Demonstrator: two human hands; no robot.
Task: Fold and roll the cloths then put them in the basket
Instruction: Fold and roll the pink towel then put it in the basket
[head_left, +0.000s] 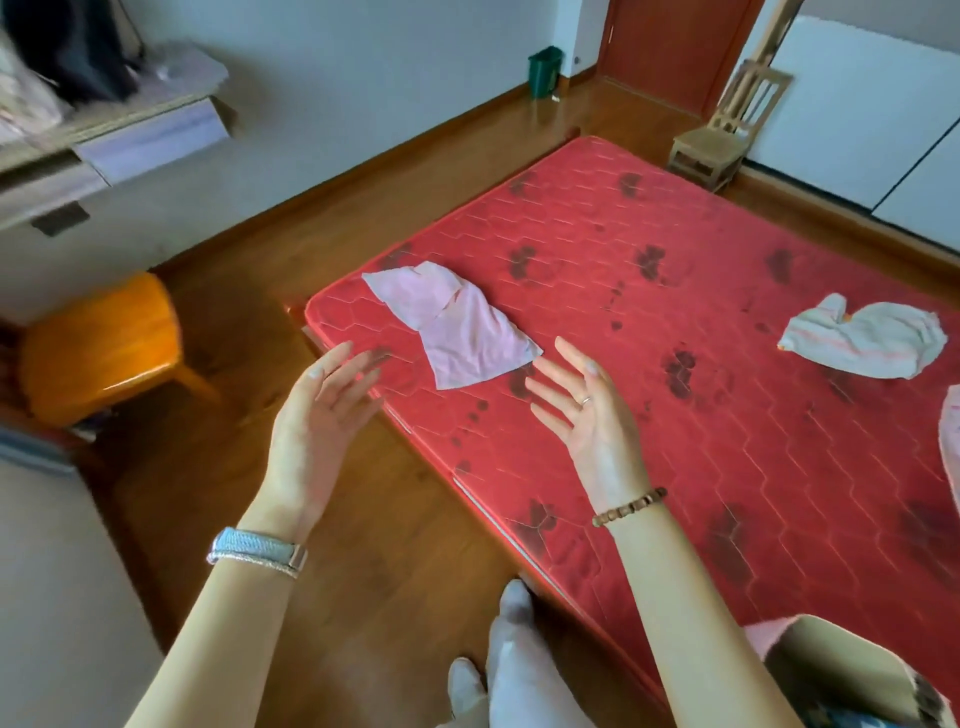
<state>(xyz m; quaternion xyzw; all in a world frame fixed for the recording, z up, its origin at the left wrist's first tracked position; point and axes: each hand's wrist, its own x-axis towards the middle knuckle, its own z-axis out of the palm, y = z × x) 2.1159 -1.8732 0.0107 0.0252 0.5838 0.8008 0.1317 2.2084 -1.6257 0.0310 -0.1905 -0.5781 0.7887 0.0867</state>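
Observation:
A pink cloth (457, 322) lies loosely spread near the left corner of the red mattress (675, 415). My left hand (322, 415) hovers open over the mattress edge, just left of and below the cloth, palm turned inward. To the cloth's lower right my right hand (587, 415) is held open, fingertips close to its near corner. Neither hand touches it. A crumpled white cloth (872, 340) rests at the mattress's right side. Another pink cloth (950, 447) shows at the right frame edge. A tan container (841, 670) with pink fabric in it sits at the bottom right, partly cut off.
An orange wooden stool (104, 348) stands on the wooden floor at the left. A small wooden chair (722, 140) and a green bin (544, 70) stand at the far wall. My legs (514, 670) are beside the mattress's near edge. A shelf (130, 130) juts out at upper left.

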